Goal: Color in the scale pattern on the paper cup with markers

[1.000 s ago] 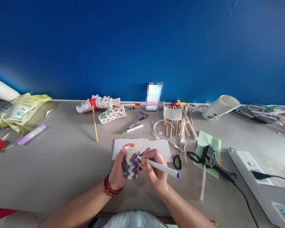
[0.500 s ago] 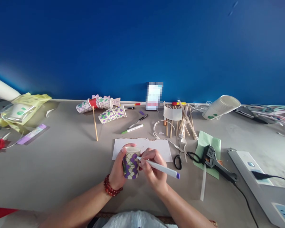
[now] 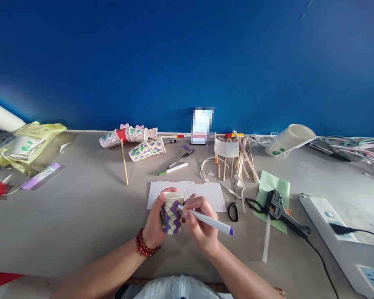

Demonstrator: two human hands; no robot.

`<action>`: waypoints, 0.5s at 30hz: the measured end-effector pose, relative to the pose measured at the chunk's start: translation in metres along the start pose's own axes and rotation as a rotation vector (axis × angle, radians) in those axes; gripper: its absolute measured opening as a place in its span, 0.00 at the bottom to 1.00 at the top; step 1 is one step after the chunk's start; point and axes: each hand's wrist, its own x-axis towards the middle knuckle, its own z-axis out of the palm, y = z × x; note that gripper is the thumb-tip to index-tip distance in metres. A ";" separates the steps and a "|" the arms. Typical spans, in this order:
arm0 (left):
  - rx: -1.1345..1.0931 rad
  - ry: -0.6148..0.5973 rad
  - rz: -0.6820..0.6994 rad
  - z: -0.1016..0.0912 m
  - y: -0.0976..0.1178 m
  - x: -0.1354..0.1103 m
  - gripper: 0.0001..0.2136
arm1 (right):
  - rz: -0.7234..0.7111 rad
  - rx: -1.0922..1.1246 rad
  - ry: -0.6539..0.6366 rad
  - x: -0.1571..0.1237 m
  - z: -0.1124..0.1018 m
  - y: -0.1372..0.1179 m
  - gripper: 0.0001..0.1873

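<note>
My left hand (image 3: 154, 224), with a red bead bracelet at the wrist, is wrapped round a small paper cup (image 3: 171, 214) patterned with purple and green scales. The cup stands on the grey table (image 3: 81, 216), just in front of a white sheet of paper (image 3: 205, 193). A white marker with a purple end (image 3: 210, 221) is pinched in my right hand (image 3: 199, 226). Its tip touches the cup's side near the rim.
Behind the paper lie decorated paper cups on a stick (image 3: 131, 141), loose markers (image 3: 176, 165), wooden sticks (image 3: 237, 160) and a stack of white cups (image 3: 288, 140). Scissors (image 3: 237, 207), a black glue gun (image 3: 282, 211) on green paper and a power strip (image 3: 339, 236) lie right. Yellow bags (image 3: 28, 143) sit far left.
The marker tip has shifted slightly left along the cup's side. The cup and my left hand stay where they were.
</note>
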 end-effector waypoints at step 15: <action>-0.017 -0.019 -0.028 -0.003 -0.001 0.001 0.23 | -0.003 0.055 0.014 0.000 -0.001 0.001 0.09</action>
